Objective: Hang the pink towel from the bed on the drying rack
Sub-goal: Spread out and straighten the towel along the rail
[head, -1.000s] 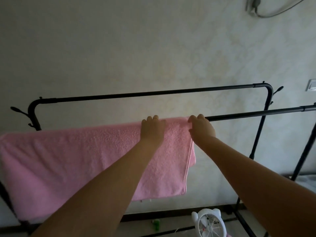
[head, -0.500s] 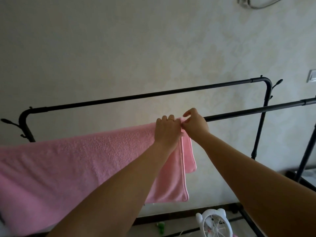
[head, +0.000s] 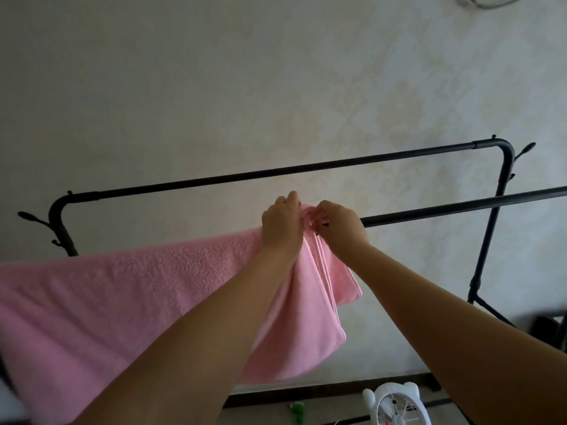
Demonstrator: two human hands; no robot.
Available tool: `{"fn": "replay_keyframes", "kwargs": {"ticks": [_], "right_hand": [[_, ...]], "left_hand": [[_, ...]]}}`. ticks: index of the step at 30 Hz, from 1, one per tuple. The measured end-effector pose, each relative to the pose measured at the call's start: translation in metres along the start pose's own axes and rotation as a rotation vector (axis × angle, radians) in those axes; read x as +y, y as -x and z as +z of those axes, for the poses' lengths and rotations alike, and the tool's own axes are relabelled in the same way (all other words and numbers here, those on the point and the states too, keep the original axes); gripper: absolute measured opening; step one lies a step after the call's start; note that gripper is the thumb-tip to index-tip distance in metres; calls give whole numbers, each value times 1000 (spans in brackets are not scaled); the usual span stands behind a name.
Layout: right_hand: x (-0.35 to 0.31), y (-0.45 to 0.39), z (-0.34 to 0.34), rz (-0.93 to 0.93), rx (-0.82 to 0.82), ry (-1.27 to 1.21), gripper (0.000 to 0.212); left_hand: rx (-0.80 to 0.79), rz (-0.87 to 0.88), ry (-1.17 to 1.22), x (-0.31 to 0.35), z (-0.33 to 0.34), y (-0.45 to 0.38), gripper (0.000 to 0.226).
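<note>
Pink towel [head: 129, 296] is draped over the near bar [head: 460, 207] of the black drying rack [head: 306, 168], hanging down on the side facing the person and running off the left edge of view. Its right end is bunched and creased near the top, with one corner flap hanging lower on the right.

Left hand [head: 283, 223] is closed on the towel's top edge at the bar, fingers curled over the cloth; a ring shows on one finger. Right hand [head: 340, 225] is just beside it, almost touching, fingertips pinching the bunched edge of the same towel. Both hands grip cloth at the same spot, right where the towel's right end meets the bare stretch of bar. Both forearms reach up from the bottom of the view.

Far bar of the rack is bare, with small hooks sticking out at both ends. Pale patterned wall [head: 214, 87] behind. On the floor below, a white fan [head: 395, 406] with cat-like ears, partly cut off at the bottom edge, and a small green thing [head: 297, 415] left of it, too blurred to tell what.
</note>
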State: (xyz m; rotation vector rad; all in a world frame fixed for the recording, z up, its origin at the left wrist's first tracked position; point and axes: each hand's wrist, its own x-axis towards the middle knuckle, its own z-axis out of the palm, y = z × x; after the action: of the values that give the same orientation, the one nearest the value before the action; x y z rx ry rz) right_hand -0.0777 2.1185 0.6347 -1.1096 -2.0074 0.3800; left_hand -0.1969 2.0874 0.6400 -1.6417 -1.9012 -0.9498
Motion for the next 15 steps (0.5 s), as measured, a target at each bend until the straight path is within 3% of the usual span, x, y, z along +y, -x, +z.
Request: {"fn": "replay_keyframes", "kwargs": {"ticks": [3,9,15], "right_hand": [[-11,0,12,-92,-34,82,22],[-30,-5,33,-90,9,145,19],[-39,-1,40,-152,93,296,23]], "left_hand": [[-49,36,-82,-14,-7,-2,2],[-120,-137,73,-30,-23,-6,16],[-147,-82,-84,-34,-25,-3,15]]}}
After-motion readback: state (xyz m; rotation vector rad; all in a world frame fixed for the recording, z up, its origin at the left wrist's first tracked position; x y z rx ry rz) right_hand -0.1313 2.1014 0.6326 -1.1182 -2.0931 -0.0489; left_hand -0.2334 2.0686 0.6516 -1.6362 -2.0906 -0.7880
